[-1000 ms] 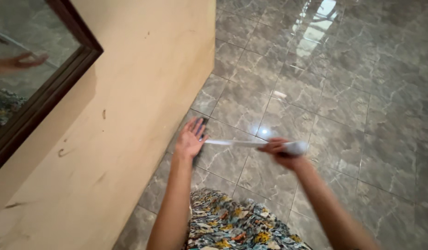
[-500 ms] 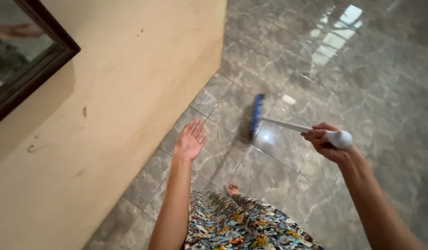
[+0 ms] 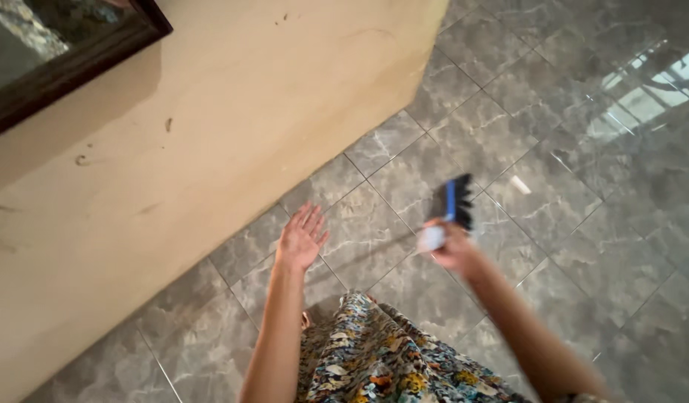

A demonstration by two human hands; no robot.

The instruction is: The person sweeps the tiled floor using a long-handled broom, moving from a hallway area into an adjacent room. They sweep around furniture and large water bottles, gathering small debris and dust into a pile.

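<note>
Blue brush [image 3: 452,201] in right hand [image 3: 456,250], long axis foreshortened, head pointing away

glossy grey marble-patterned floor tiles [image 3: 568,134] fill the right and lower view, with bright window reflections at upper right. a scuffed beige plaster wall [image 3: 210,127] runs along the left, bearing a dark wooden-framed mirror [image 3: 68,52]. colourful floral fabric [image 3: 374,358] hangs at the bottom.

One head-worn view looks steeply down, close above the tiled floor [image 3: 553,224].
</note>
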